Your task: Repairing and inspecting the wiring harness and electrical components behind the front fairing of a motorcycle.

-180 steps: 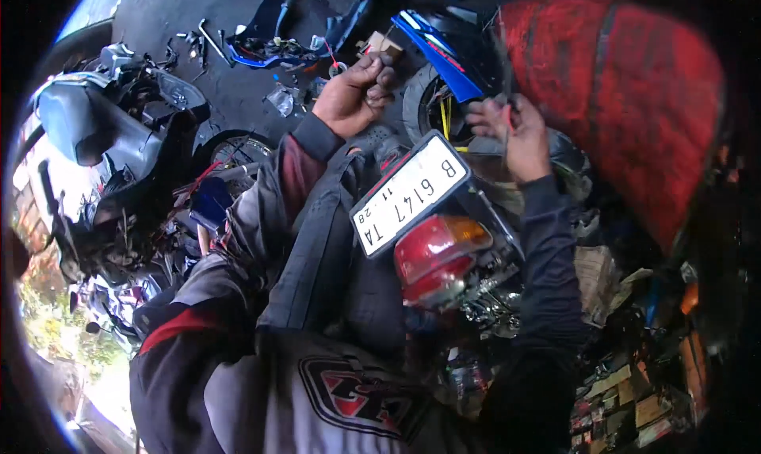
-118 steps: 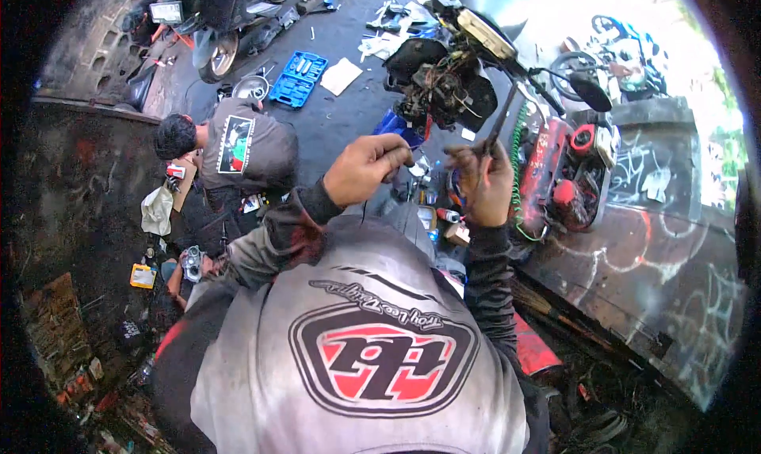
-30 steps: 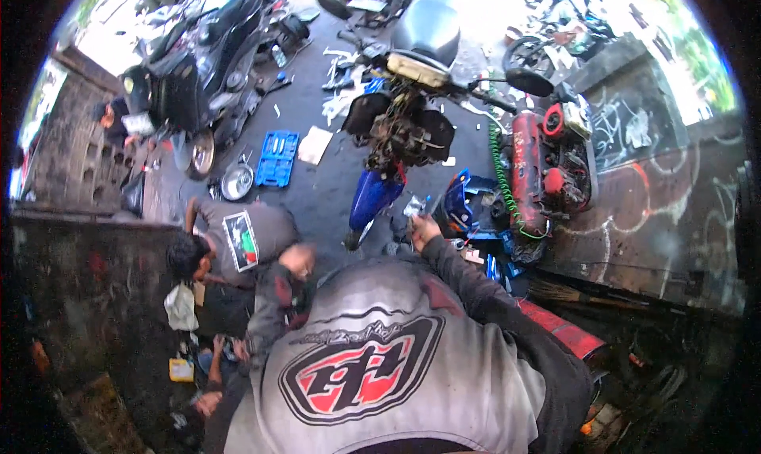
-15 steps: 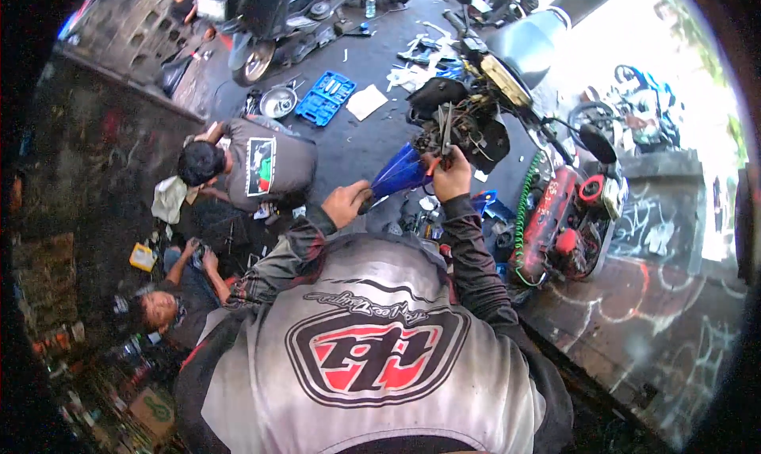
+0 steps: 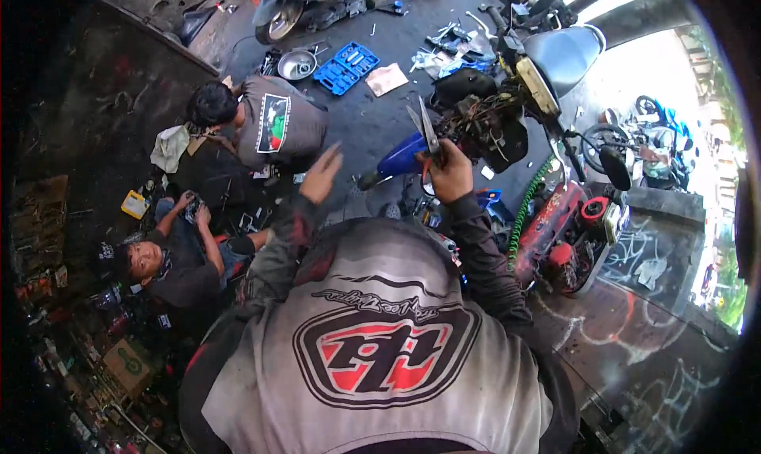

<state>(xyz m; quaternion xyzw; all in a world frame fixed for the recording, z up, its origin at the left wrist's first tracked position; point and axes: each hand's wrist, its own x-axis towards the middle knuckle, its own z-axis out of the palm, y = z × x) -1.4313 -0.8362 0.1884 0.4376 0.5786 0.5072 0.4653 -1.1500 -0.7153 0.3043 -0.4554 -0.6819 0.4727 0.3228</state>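
Note:
My right hand (image 5: 450,173) grips a pair of scissors (image 5: 430,133) by its orange handles. The two blades are apart and point away from me. Just beyond is the front of a partly stripped motorcycle (image 5: 487,121), its wiring exposed, with a blue front fender (image 5: 403,154) left of the scissors. My left hand (image 5: 321,174) hangs in the air to the left of the fender, apart from it. Its fingers are stretched out and hold nothing.
Two people, one bent over (image 5: 277,121) and one seated low (image 5: 178,256), work at my left. A blue tool case (image 5: 346,68) and a metal bowl (image 5: 297,64) lie farther off. To my right stand a red compressor tank (image 5: 552,224) and a green coiled hose (image 5: 523,208).
My left hand has let go of the blue fender and drawn back to the left. The scissors in my right hand now stand clear of the wiring with blades apart.

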